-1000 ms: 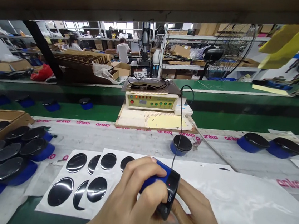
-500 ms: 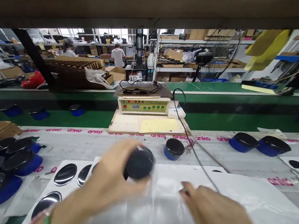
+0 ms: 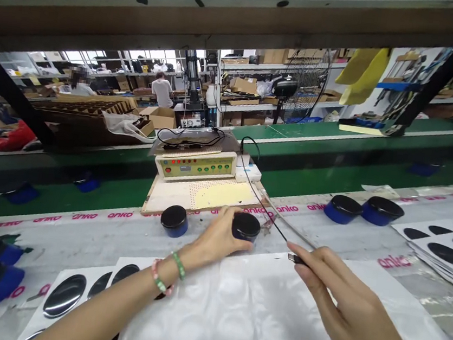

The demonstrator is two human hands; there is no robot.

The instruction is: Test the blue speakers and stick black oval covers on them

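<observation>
L fingers (image 3: 242, 245) round puck (image 3: 246, 227), R (image 3: 346, 286) w/ plug (image 3: 295, 258)

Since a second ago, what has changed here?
The right hand holds the plug, now out of the blue device. The left hand set that device down forward, let go and moved right, onto the second device. The control box stayed put.

Looks like a factory workshop. Shows as much in the long green conveyor-like surface (image 3: 303, 173), many look-alike round blue-and-black units (image 3: 343, 209), sheets of black ovals (image 3: 433, 240), a push-button control box (image 3: 198, 167), crowded shelving (image 3: 250, 109), open cardboard boxes (image 3: 161, 118), a caged fan (image 3: 284, 86) and two people (image 3: 163, 92) further back.
</observation>
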